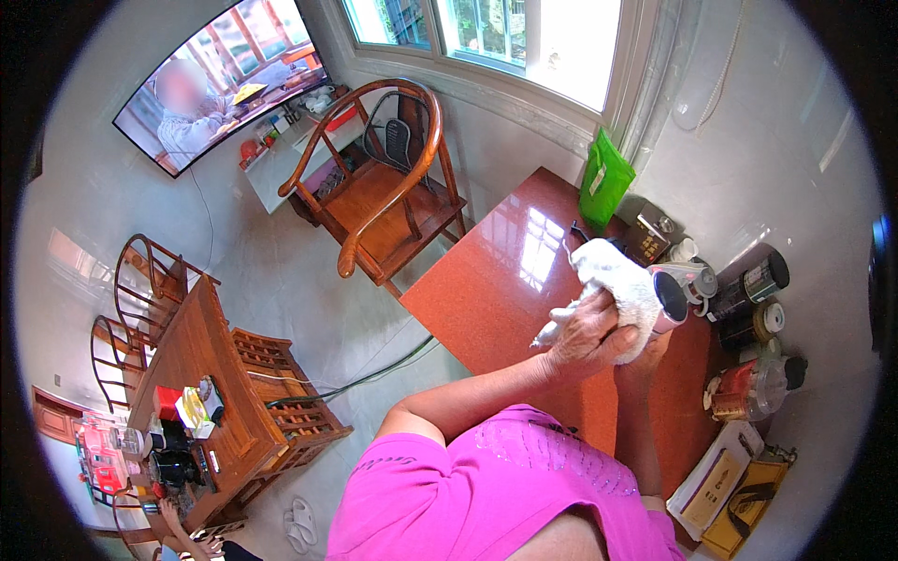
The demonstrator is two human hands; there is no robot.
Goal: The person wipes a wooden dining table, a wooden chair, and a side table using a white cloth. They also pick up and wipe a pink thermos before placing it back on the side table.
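My left hand [589, 328] grips a white cloth [617, 270], bunched and wrapped around the side of a pink cup [671, 298] with a dark round top. Part of the cloth hangs out past my fingers on the left. My right hand [644, 356] is closed around the cup from below, its fingers partly hidden behind the cloth and my left hand. Both hands are above a red polished stone tabletop [470, 287].
Along the wall stand a green bag [605, 181], a dark box [649, 235], several jars and a clear plastic container [761, 389]. Yellow box [744, 508] lies at the near right. Beyond the table are a wooden armchair [379, 210] and a wooden table [238, 414], with another person's hand [170, 517] beside it.
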